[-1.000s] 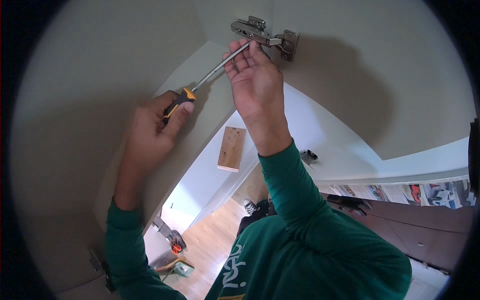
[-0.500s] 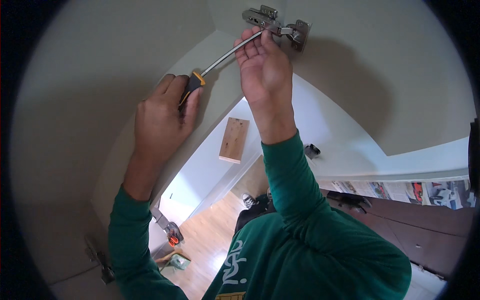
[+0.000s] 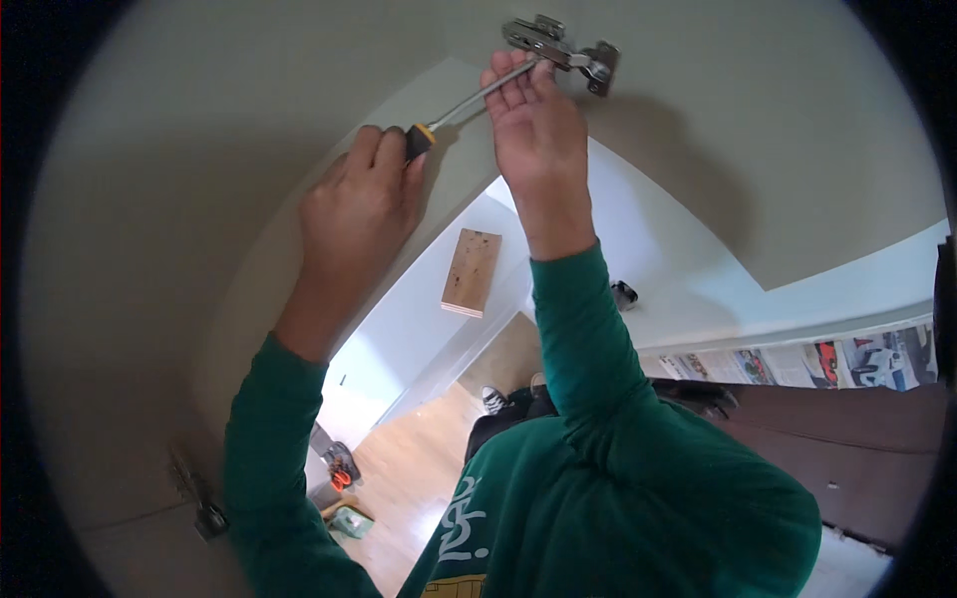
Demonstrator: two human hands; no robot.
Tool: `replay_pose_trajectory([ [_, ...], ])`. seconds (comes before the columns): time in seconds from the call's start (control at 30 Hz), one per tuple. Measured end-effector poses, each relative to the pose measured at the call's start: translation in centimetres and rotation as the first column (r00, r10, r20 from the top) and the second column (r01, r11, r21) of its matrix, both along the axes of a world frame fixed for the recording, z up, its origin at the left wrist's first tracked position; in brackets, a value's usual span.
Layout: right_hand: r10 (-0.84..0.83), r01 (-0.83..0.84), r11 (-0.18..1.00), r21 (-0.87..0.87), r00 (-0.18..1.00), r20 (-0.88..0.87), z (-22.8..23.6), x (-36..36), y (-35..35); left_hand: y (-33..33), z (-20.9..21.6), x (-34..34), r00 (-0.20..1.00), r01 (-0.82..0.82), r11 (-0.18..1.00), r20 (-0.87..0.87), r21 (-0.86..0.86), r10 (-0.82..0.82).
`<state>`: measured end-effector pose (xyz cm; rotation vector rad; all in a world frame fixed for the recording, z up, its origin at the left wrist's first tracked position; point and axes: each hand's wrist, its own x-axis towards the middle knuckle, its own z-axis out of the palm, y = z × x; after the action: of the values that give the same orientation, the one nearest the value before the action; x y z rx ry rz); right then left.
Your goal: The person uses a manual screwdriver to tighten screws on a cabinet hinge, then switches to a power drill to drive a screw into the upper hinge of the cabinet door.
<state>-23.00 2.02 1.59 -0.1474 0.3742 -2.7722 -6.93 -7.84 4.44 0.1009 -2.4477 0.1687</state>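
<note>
In my left hand [image 3: 361,204] is the handle of a screwdriver [image 3: 421,140], black and yellow, its long metal shaft slanting up to the right. The tip meets the underside of a metal concealed cabinet hinge [image 3: 543,40], fixed where two pale cabinet panels meet. My right hand [image 3: 543,140] is palm up just below the hinge, its thumb and fingers closed about the shaft near the tip. Whether a screw sits there is hidden by my fingertips.
Down below, a wooden block [image 3: 472,271] lies on a white surface. A small black object [image 3: 623,295] rests right of my right sleeve. Another hinge [image 3: 207,513] shows at lower left. Orange-handled scissors [image 3: 342,479] are near the floor, and printed paper sheets [image 3: 797,364] line an edge at right.
My left hand and the screwdriver handle have moved up and right, nearer the hinge, and the shaft looks shorter. My right hand keeps its place under the hinge; the view has shifted slightly.
</note>
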Motion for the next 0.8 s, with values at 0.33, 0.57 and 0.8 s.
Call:
replay_pose_trajectory([
  [0.33,0.271,-0.184,0.934,0.307,0.924,-0.27,-0.6,4.7,-1.3,-2.9,-0.3,0.1,0.968,0.238,0.952,0.033,0.195,-0.249],
  [0.57,0.328,-0.317,0.944,0.087,0.885,-0.332,-1.6,3.6,-0.7,-4.4,2.8,1.7,0.755,-0.24,-0.049,0.154,0.97,-0.638],
  [0.8,0.323,-0.318,0.946,0.067,0.899,-0.297,-0.9,4.2,-0.8,-4.4,1.0,0.6,0.853,-0.012,0.357,0.195,0.934,-0.483],
])
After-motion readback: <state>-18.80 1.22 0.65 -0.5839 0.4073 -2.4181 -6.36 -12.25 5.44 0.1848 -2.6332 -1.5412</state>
